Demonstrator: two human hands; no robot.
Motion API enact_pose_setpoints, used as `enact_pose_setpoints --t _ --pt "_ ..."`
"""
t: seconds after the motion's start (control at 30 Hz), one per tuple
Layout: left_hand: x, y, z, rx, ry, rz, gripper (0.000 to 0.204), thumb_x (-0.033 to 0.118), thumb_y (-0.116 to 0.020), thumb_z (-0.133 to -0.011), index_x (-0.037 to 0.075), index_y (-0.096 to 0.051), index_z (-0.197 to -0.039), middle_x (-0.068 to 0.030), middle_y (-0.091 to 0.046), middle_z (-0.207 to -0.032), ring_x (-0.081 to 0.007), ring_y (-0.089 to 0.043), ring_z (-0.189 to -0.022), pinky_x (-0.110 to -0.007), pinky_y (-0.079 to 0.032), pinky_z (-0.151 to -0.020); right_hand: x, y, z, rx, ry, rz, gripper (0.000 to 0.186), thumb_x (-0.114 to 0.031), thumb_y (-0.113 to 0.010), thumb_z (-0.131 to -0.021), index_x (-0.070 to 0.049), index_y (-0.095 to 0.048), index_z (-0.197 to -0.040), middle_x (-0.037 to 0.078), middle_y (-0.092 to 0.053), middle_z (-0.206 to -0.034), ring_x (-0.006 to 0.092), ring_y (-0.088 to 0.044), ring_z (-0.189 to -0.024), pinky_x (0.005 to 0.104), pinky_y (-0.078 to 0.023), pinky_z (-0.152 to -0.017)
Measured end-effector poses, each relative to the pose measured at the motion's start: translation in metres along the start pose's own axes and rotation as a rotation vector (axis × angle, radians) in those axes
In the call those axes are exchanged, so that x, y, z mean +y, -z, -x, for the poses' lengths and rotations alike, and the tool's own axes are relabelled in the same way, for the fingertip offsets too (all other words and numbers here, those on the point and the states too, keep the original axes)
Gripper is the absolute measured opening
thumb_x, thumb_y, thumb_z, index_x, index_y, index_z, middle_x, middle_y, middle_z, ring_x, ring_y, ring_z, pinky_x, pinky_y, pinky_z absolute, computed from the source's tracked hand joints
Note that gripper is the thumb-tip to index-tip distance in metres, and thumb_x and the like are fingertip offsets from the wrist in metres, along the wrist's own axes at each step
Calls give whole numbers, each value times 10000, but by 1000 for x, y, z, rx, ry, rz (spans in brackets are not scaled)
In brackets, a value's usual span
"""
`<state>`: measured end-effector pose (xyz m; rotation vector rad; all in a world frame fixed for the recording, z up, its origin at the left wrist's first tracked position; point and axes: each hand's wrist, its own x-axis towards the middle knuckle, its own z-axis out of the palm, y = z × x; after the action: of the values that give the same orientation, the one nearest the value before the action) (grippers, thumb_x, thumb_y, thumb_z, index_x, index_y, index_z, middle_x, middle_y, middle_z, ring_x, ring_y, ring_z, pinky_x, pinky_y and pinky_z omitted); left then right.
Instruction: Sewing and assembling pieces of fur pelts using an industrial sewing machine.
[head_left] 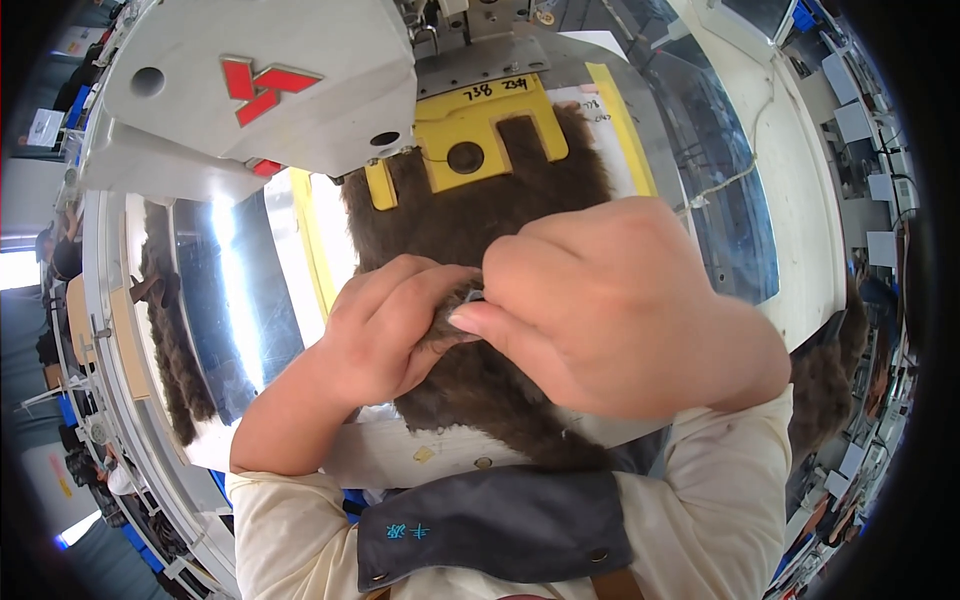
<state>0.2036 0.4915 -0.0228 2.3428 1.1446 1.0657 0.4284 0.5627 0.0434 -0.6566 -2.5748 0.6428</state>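
Brown fur fabric [430,225] lies over the machine bed, its near end hanging past the table's front edge. My left hand [385,325] is closed, its fingers and thumb gripping a bunched part of the fur. Against it, my right hand [610,300] is closed too, thumb and forefinger pinching the same bunch. A small pale grey bit [474,296] shows between the fingertips; I cannot tell what it is. Beyond my hands, a yellow notched plate [450,125] with a round hole and handwriting rests on the far part of the fur.
A grey sewing machine head [200,100] with a red emblem overhangs the far left. Yellow strips [625,130] flank the fur. More brown fur strips [172,330] lie on the left of the table, and another fur piece [825,390] hangs at the right edge. A thread [735,180] crosses the right side.
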Motion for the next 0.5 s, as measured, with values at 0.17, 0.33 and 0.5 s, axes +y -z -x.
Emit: enact_pose_setpoints --t 0.17,0.33,0.5 --pt "-2 5 5 33 15 3 393 136 -828 -816 -49 -667 -1123 -158 -683 -919 -314 -687 -763 -367 -553 -639 2 12 -6 105 16 -35 243 -141 -851 -746 -60 -635 -670 74 -556 -595 285 -563 -524 379 -400 -468" --pt "-1 6 3 29 33 51 364 99 -814 -829 -58 -658 -1118 -163 -679 -915 -312 -684 -766 -361 -552 -662 4 14 -4 159 -4 -57 235 -112 -868 -720 -61 -648 -652 73 -561 -593 285 -554 -523 378 -395 -473" --pt "1 6 4 37 43 52 380 107 -828 -813 -50 -656 -1113 -159 -680 -912 -312 -685 -775 -370 -553 -658 1 4 -7 122 0 -41 255 -122 -860 -742 -74 -621 -666 70 -553 -590 289 -553 -527 387 -401 -478"
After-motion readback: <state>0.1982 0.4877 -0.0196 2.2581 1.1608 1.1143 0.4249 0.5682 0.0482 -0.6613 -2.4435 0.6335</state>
